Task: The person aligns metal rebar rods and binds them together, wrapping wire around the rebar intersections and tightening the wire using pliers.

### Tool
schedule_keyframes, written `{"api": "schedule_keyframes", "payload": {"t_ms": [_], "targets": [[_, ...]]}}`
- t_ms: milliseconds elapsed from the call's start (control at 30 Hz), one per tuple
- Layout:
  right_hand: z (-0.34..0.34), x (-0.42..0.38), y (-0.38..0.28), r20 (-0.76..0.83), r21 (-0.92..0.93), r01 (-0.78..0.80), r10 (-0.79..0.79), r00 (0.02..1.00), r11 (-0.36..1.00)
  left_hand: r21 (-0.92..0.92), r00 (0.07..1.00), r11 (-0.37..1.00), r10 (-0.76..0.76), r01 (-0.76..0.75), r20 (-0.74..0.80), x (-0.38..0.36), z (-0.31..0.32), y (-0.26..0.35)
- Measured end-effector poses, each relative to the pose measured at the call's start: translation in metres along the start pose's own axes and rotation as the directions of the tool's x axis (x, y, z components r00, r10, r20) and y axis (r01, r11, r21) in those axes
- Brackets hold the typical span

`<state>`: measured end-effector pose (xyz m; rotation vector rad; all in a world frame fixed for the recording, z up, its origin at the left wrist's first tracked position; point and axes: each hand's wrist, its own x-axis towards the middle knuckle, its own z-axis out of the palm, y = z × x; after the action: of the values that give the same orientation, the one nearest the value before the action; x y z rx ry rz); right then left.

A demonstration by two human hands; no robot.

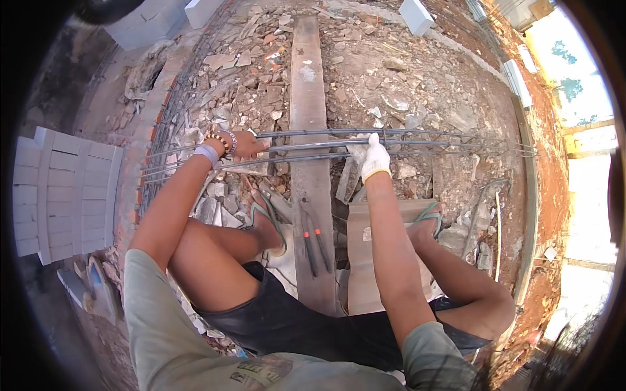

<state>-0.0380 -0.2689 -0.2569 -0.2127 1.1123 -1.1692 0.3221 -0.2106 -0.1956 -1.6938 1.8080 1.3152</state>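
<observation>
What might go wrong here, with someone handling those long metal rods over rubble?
The left hand is ungloved at the rods, so a rough edge might scrape it; the right hand wears a glove.
The feet are in open sandals among broken rubble, so a sharp piece could cut them.
The hand tool lies loose on the plank and might get knocked off.

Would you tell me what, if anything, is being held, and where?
The rods, right hand just right of their middle, left hand left of it.
</observation>
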Motion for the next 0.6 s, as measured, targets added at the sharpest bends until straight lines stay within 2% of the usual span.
{"api": "schedule_keyframes", "payload": {"t_ms": [100, 133, 167, 233, 267, 300, 333, 400, 467, 500, 600], "targets": [[0.003, -0.007, -0.003, 0.002, -0.054, 0.028, -0.028, 1.0, 0.998, 0.019, 0.996, 0.998, 0.068, -0.067, -0.056, 0.011, 0.004, -0.007], [-0.006, 0.006, 0.0, 0.033, -0.001, -0.025, 0.025, 0.999, 1.0, 0.021, 0.994, 0.997, 0.07, -0.069, -0.083, 0.009, 0.005, -0.01], [0.002, -0.006, -0.005, 0.007, 0.012, -0.009, 0.009, 1.0, 1.0, 0.032, 0.984, 0.996, 0.093, -0.089, -0.153, 0.009, 0.008, -0.013], [0.007, -0.012, -0.008, 0.001, -0.048, -0.015, 0.015, 1.0, 0.999, -0.006, 0.972, 0.992, 0.123, -0.127, -0.201, -0.002, 0.008, -0.01], [-0.004, 0.003, -0.005, 0.021, -0.058, -0.019, 0.02, 1.0, 0.998, 0.05, 0.965, 0.987, 0.158, -0.151, -0.209, 0.004, 0.009, -0.012], [-0.012, 0.012, -0.003, 0.058, -0.051, -0.033, 0.036, 0.998, 0.998, 0.007, 0.951, 0.982, 0.186, -0.19, -0.246, 0.016, 0.014, -0.02], [-0.01, 0.009, -0.006, 0.018, -0.053, -0.031, 0.032, 0.999, 0.998, 0.043, 0.933, 0.982, 0.187, -0.183, -0.308, 0.011, 0.016, -0.014], [0.003, 0.006, -0.012, -0.115, -0.026, -0.045, 0.042, 0.992, 0.999, 0.231, 0.891, 0.959, 0.244, -0.163, -0.384, -0.003, 0.008, 0.001], [-0.004, 0.008, -0.015, -0.033, 0.018, -0.082, 0.082, 0.996, 0.996, 0.144, 0.905, 0.969, 0.238, -0.199, -0.352, -0.015, 0.002, 0.012], [-0.004, 0.01, -0.016, -0.043, 0.014, -0.078, 0.079, 0.996, 0.997, 0.104, 0.912, 0.969, 0.246, -0.224, -0.327, -0.019, -0.001, 0.016], [-0.003, 0.013, -0.016, -0.058, 0.041, -0.076, 0.079, 0.995, 0.996, 0.207, 0.93, 0.961, 0.239, -0.184, -0.28, -0.027, -0.006, 0.025]]}}
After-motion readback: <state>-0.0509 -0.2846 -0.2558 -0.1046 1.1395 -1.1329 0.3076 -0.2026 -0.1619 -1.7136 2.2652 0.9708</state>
